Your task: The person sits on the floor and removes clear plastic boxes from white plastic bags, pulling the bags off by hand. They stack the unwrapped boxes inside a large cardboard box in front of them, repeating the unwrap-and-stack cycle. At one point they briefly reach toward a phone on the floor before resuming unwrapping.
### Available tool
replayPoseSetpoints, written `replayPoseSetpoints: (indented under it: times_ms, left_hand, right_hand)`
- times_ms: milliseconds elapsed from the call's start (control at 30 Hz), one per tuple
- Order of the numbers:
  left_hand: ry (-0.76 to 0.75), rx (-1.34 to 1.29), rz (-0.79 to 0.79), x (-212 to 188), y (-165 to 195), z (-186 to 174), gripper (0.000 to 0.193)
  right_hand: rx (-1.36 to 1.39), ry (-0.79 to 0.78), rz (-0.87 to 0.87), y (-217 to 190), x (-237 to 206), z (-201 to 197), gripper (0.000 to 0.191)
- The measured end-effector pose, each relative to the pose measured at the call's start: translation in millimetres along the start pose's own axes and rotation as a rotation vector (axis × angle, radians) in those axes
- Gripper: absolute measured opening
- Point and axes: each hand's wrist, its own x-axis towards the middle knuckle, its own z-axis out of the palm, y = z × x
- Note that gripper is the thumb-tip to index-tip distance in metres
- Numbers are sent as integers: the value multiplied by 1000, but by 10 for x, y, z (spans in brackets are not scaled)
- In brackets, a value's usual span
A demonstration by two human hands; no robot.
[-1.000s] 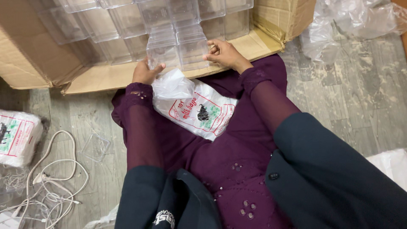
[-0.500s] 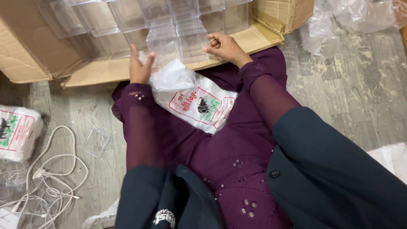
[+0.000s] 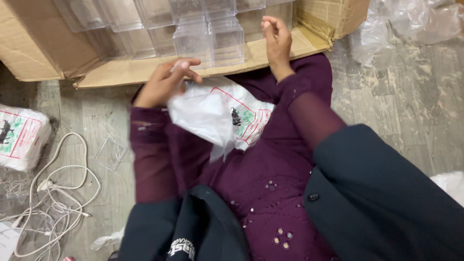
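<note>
On my lap, just under my left hand (image 3: 164,84), lay a stack of white printed bags (image 3: 227,116); that hand pinched the top bag's edge between thumb and fingers. My right hand (image 3: 276,41) hovered further ahead with its fingers loosely curled, holding nothing, over the flap of the cardboard box (image 3: 43,53). Clear plastic boxes (image 3: 208,41) stood inside the carton, between and beyond both hands. Far left of my left hand lay white cables (image 3: 58,193) and another bag pack (image 3: 21,137).
</note>
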Motion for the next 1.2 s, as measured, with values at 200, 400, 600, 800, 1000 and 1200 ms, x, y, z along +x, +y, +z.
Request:
replayPoseSetpoints:
  times_ms: [200,400,600,800,1000,1200]
  left_hand:
    - [440,-84,84,590,-695,720,47]
    - [498,-342,204,740,-898,945,52]
    - [360,-341,244,550,-865,911,35]
    - [405,-355,26,598,-1085,992,27]
    - [242,-692,72,645,-1146,901,19]
    - [180,-1135,139,620,-1180,627,24]
  right_hand:
    - [323,-486,314,-261,-294,53,35]
    - [314,-878,334,-534,-520,83,55]
    - [-90,-635,228,-396,-644,63,15]
    - [-202,-537,61,-290,-701,43,17]
    - [455,-439,532,-131,-681,27,15]
    - [1074,-322,852,-67,-600,-113,20]
